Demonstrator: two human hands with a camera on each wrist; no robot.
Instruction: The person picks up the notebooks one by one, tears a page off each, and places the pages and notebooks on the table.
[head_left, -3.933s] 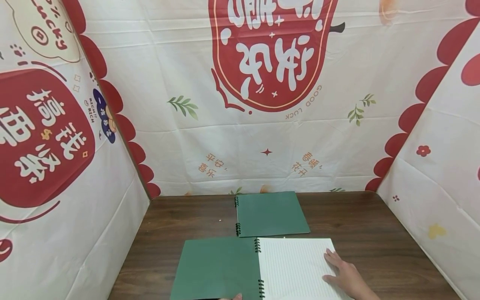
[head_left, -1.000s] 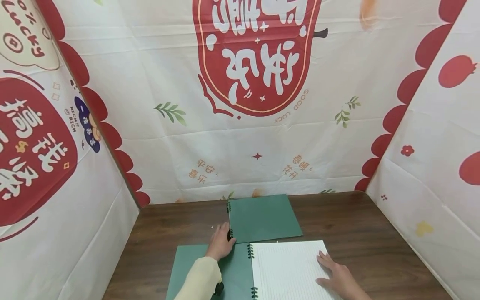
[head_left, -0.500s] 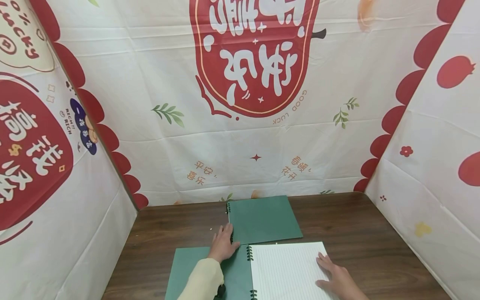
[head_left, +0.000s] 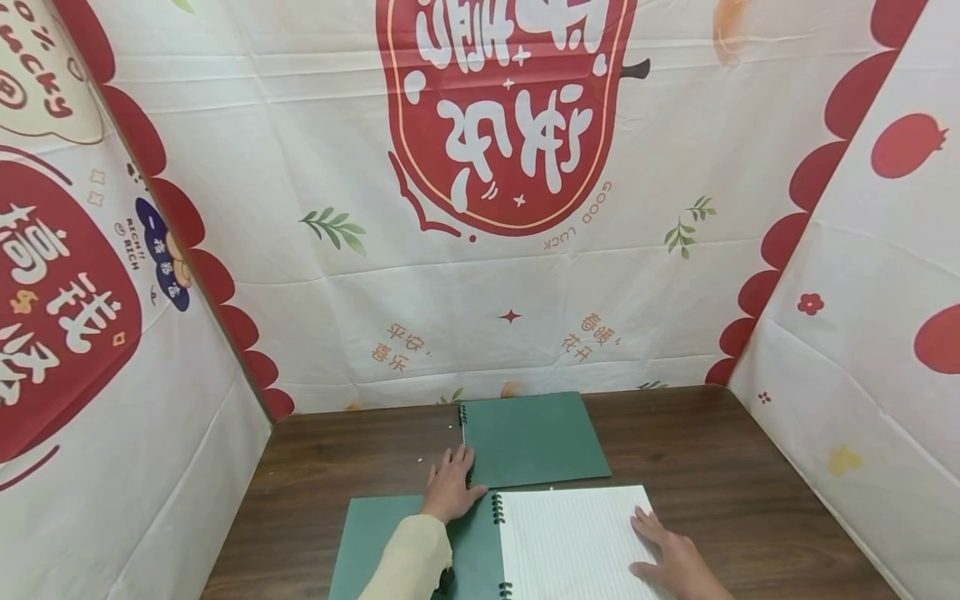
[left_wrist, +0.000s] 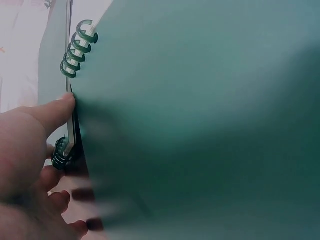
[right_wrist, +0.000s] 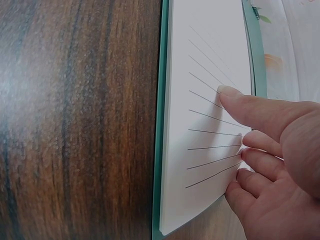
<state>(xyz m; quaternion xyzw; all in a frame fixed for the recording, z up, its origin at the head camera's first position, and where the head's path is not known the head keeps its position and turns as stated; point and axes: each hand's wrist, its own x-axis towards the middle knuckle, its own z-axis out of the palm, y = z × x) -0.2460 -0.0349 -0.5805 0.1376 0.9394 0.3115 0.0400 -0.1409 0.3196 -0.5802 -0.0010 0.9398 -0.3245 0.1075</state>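
Note:
A closed green spiral notebook (head_left: pixel 536 442) lies at the back of the table. My left hand (head_left: pixel 452 487) reaches across to its spiral edge, fingers loosely extended against the binding's lower end. In front, a second spiral notebook lies open, its green cover (head_left: pixel 382 521) folded left beneath my left forearm and its lined white page (head_left: pixel 570 537) on the right. My right hand (head_left: pixel 670 557) rests along the page's right edge with fingers spread. In the right wrist view the thumb (right_wrist: pixel 250 107) lies over the ruled lines. The left wrist view shows black spiral rings (left_wrist: pixel 77 52) close above the thumb.
The brown wooden table (head_left: pixel 735 467) is enclosed on the left, back and right by printed white cloth (head_left: pixel 480 292) with red scalloped borders. Tiny white specks (head_left: pixel 420 460) lie on the wood left of the closed notebook.
My left hand has come from the front edge to the closed notebook's spiral side. Over the last half second that notebook has slid slightly right. My right hand stays on the page.

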